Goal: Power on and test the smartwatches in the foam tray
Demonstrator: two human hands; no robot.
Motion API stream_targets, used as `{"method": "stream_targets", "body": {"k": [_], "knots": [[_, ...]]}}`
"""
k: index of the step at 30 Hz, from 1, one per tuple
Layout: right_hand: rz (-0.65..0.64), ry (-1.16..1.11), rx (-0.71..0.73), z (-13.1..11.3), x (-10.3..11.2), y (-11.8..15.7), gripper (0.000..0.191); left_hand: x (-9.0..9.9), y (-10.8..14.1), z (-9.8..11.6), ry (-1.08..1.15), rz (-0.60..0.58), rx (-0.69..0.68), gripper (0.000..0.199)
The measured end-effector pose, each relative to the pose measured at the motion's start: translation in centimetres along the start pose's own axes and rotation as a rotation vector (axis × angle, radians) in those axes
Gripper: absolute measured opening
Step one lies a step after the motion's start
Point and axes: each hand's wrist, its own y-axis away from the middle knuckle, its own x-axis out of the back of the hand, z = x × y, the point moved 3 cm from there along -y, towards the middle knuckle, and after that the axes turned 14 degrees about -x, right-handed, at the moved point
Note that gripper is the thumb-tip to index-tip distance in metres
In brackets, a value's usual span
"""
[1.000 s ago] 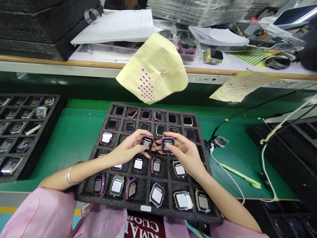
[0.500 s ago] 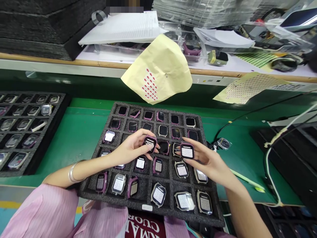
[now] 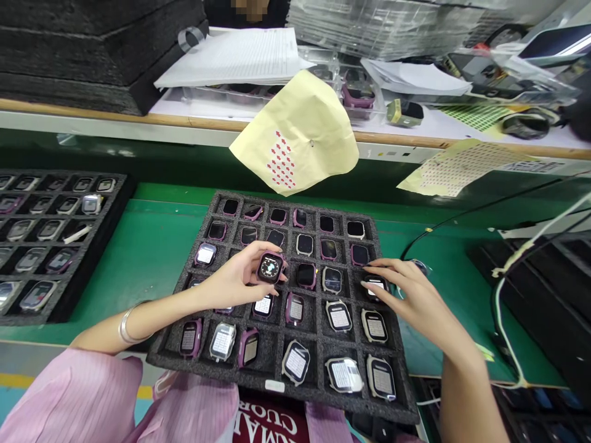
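Observation:
My left hand (image 3: 249, 274) grips a purple smartwatch (image 3: 271, 268) by its edges, its screen lit with a round dial. It hovers over the left-middle part of a black foam tray (image 3: 276, 386). On the tray's right side, my right hand (image 3: 401, 286) is over a compartment with its fingers apart. Beneath those fingers lies a smartwatch (image 3: 377, 289) with a lit white screen, partly covered by them. Purple and pale watches fill many compartments; the front rows show mostly white screens, such as the pale watch (image 3: 339, 315), while the back rows are mostly dark.
A second foam tray of watches (image 3: 50, 246) sits on the green bench (image 3: 152, 234) to the left. Yellow sticker sheets (image 3: 318, 129) hang from the shelf edge (image 3: 194, 123). Cables (image 3: 501, 295) and black trays (image 3: 530, 295) stand at the right. Papers (image 3: 240, 55) lie on the shelf.
My right hand has moved right, bringing its watch from mid-tray to a right-hand compartment, and its fingers have spread. The left watch's screen went from text to a dial; that hand shifted slightly left.

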Motion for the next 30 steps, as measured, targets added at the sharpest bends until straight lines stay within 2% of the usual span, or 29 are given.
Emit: {"method": "stream_targets", "body": {"k": [3,5,7,9,11,14,17,20,23,28,30], "knots": [[-0.076,-0.042,0.095,-2.8,-1.7,-1.0,0.030,1.8,0.7,-0.7,-0.444,-0.024,-0.028,0.049],[-0.090,0.016,0.088,-4.2,-3.2,-1.4,0.031,3.2,1.2,-1.4,-0.717,-0.031,-0.039,0.045],[-0.045,0.075,0.023,-5.0,-4.4,-1.6,0.031,4.4,1.4,-2.2,-0.800,-0.031,-0.012,0.043],[0.006,0.037,-0.060,-5.2,-4.9,-1.6,0.031,5.2,1.6,-2.9,-0.697,0.006,0.043,0.043],[0.006,-0.108,-0.114,-5.3,-5.0,-1.4,0.029,5.4,1.6,-3.3,-0.482,0.057,0.111,0.047],[-0.030,-0.405,-0.112,-5.7,-4.5,-1.0,0.022,4.9,1.2,-2.9,-0.215,0.096,0.158,0.051],[-0.072,-0.825,-0.172,-6.2,-3.8,-1.0,0.015,4.0,0.4,-1.8,-0.117,0.112,0.128,0.051],[-0.164,-1.209,-0.353,-6.7,-3.2,-1.7,0.018,2.8,-0.4,-0.9,-0.117,0.106,0.110,0.049],[-0.260,-1.347,-0.476,-7.4,-2.7,-2.9,0.028,1.6,-1.3,-0.3,-0.175,0.094,0.116,0.042],[-0.593,-1.467,-0.478,-9.3,-3.2,-4.0,0.040,0.2,-2.4,0.4,-0.157,0.119,0.083,0.034],[-0.661,-1.495,-0.436,-9.8,-3.4,-4.0,0.050,0.0,-2.5,0.4,-0.151,0.120,0.084,0.034]]}}
